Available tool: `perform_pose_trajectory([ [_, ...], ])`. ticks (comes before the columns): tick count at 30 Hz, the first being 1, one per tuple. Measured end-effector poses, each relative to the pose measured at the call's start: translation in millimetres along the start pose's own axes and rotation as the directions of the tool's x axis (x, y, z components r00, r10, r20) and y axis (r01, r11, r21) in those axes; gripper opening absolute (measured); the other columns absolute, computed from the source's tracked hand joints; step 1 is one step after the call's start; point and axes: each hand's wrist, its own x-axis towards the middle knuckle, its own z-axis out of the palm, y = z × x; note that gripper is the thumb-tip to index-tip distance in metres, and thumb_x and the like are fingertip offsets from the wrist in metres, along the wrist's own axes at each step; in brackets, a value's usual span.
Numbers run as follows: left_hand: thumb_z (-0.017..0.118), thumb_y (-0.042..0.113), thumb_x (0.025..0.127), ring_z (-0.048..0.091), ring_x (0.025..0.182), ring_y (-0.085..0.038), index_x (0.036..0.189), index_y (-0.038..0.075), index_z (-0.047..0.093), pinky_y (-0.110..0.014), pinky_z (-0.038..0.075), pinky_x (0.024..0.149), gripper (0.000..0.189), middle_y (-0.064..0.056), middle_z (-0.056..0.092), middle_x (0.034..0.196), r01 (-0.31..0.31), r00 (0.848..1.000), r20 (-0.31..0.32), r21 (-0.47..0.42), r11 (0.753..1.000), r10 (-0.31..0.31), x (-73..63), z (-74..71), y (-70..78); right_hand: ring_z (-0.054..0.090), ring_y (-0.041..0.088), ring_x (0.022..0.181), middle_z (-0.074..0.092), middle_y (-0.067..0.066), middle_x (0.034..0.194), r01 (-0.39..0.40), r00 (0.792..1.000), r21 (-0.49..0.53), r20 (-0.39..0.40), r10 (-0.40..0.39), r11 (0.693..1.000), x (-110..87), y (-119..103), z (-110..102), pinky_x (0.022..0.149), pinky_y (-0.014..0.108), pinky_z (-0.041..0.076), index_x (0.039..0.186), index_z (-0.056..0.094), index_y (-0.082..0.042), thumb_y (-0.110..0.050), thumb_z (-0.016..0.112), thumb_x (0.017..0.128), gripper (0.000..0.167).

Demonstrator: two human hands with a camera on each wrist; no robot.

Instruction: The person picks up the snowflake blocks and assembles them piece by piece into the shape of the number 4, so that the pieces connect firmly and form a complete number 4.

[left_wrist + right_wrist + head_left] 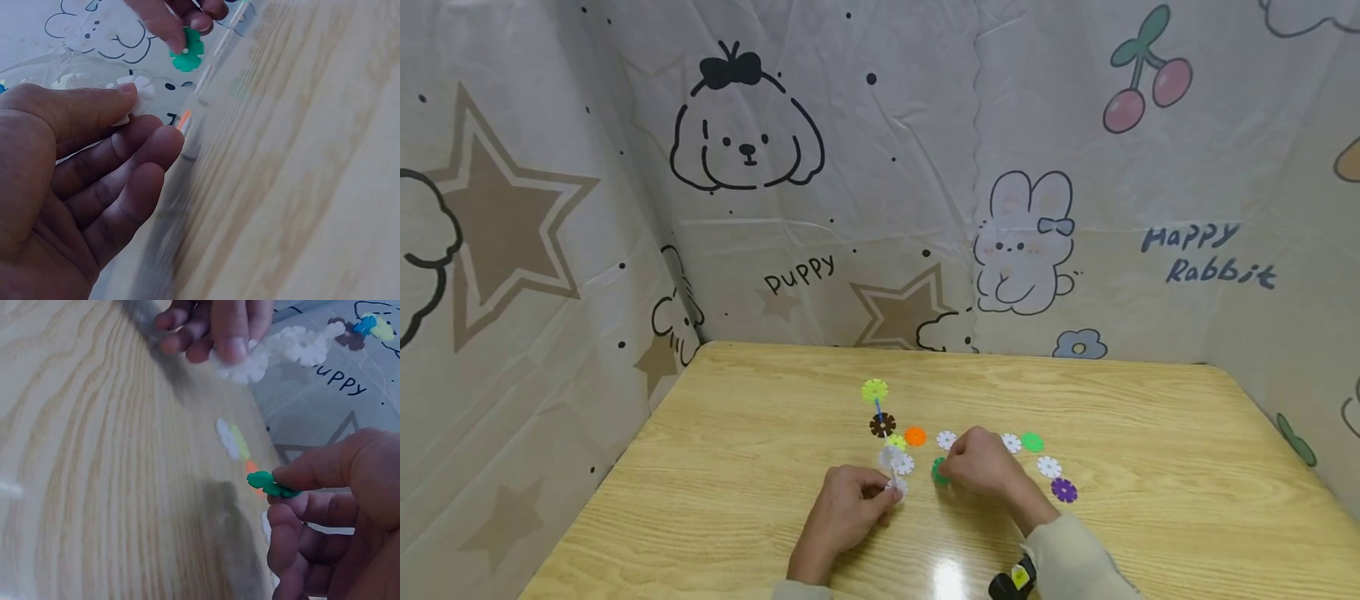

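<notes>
My left hand (848, 508) pinches a white snowflake disc (897, 488) between thumb and forefinger, at the near end of a joined chain. Further up that chain come more white discs, a brown disc (883, 425), a blue disc (365, 325) and a yellow-green disc (875, 390) at the far tip. A notched green disc (261, 481) is pinched by the thumb and forefinger of my right hand (985, 462). In the left wrist view this green disc (187, 55) stands apart from the white disc (142, 89) in my left hand.
Loose discs lie on the wooden table (737, 433) beyond my hands: an orange disc (915, 437), several white ones, a lighter green disc (1032, 442) and a purple disc (1063, 490) on the right. A printed cloth (910, 183) hangs behind the table.
</notes>
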Motion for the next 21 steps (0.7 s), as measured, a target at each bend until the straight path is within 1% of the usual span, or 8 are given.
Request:
perform_pose_trajectory([
  [2,0.076,0.014,0.089,0.057,0.053,-0.006,0.080,0.008,0.078,-0.024,0.048,0.055,0.010,0.002,0.064,0.059,-0.004,1.000,0.000,0.007,1.000,0.004,0.7,1.6,0.6,0.032,0.009,0.046,0.042,-0.007,0.048,-0.001,1.000,0.020,-0.009,0.001,1.000,-1.8,-1.5,-1.2,0.045,0.024,0.026,0.058,0.064,-0.005,-0.013,0.075,0.082,0.027],
  [5,0.076,0.015,0.089,0.056,0.055,-0.004,0.079,0.009,0.077,-0.024,0.048,0.056,0.011,0.004,0.064,0.059,-0.012,1.000,-0.001,0.024,1.000,0.012,1.8,4.1,1.8,0.038,0.011,0.050,0.050,-0.003,0.054,-0.003,1.000,0.056,-0.013,0.004,0.998,-4.3,-3.7,-2.6,0.048,0.026,0.030,0.063,0.067,-0.006,-0.014,0.075,0.083,0.023],
  [10,0.075,0.015,0.089,0.055,0.054,-0.004,0.078,0.009,0.077,-0.023,0.047,0.054,0.013,0.004,0.064,0.059,-0.014,1.000,-0.002,0.033,0.999,0.014,3.1,7.5,5.0,0.048,0.014,0.055,0.061,0.002,0.064,0.001,1.000,0.105,-0.019,0.001,0.995,-7.7,-8.5,-4.3,0.051,0.028,0.038,0.068,0.071,-0.006,-0.015,0.075,0.083,0.018],
  [16,0.073,0.013,0.091,0.059,0.050,-0.008,0.079,0.007,0.077,-0.024,0.047,0.053,0.014,0.001,0.064,0.057,0.004,1.000,0.008,-0.008,1.000,-0.004,3.3,10.9,7.6,0.051,0.015,0.055,0.060,0.004,0.061,0.052,0.998,0.167,-0.032,-0.047,0.985,-12.7,-16.1,-4.4,0.052,0.030,0.041,0.064,0.069,-0.002,-0.012,0.073,0.082,0.021],
  [21,0.073,0.013,0.091,0.059,0.050,-0.008,0.080,0.007,0.077,-0.023,0.047,0.054,0.013,0.001,0.064,0.057,-0.006,1.000,0.011,-0.003,1.000,0.006,3.2,13.2,8.2,0.053,0.015,0.055,0.062,0.006,0.061,0.067,0.997,0.200,-0.041,-0.060,0.977,-15.7,-22.6,-2.4,0.052,0.030,0.044,0.063,0.069,-0.001,-0.010,0.071,0.080,0.020],
])
